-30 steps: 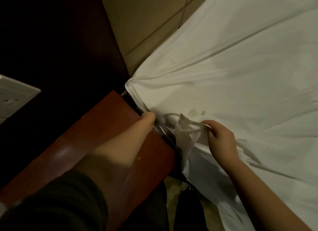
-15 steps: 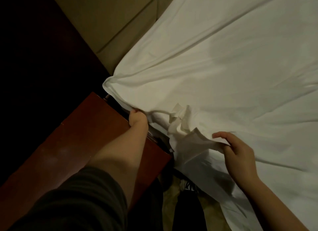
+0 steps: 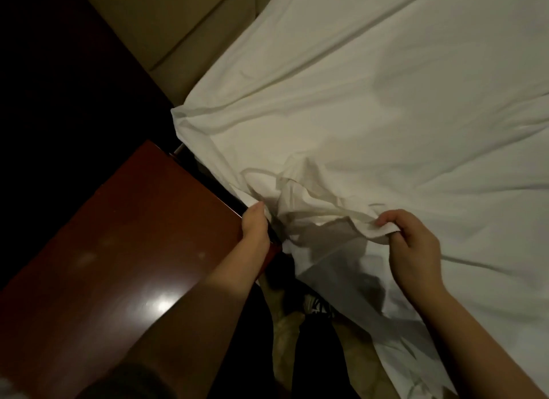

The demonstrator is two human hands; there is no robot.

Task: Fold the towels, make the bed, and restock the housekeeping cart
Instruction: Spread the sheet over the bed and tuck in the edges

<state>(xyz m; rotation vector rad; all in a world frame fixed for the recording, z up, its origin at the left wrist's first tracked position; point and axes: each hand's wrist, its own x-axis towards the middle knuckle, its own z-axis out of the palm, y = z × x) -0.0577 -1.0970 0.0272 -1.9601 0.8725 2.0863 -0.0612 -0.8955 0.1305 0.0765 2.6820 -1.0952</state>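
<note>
A white bed sheet (image 3: pixel 371 116) covers the mattress and fills the right and upper part of the view. Its side edge is bunched into loose folds near the bed's corner. My right hand (image 3: pixel 413 247) pinches a gathered fold of the sheet's edge between thumb and fingers, lifted off the mattress side. My left hand (image 3: pixel 255 226) reaches into the narrow gap between bed and nightstand, with its fingers hidden down in the gap against the sheet.
A glossy red-brown wooden nightstand (image 3: pixel 124 250) stands close against the bed on the left. A tan padded headboard (image 3: pixel 178 27) rises at the top. Below, between nightstand and bed, a patterned floor (image 3: pixel 285 333) and a shoe show.
My right hand has regripped the sheet's edge and now pinches a gathered fold lower on the bed's side. My left hand stays in the gap beside the nightstand.
</note>
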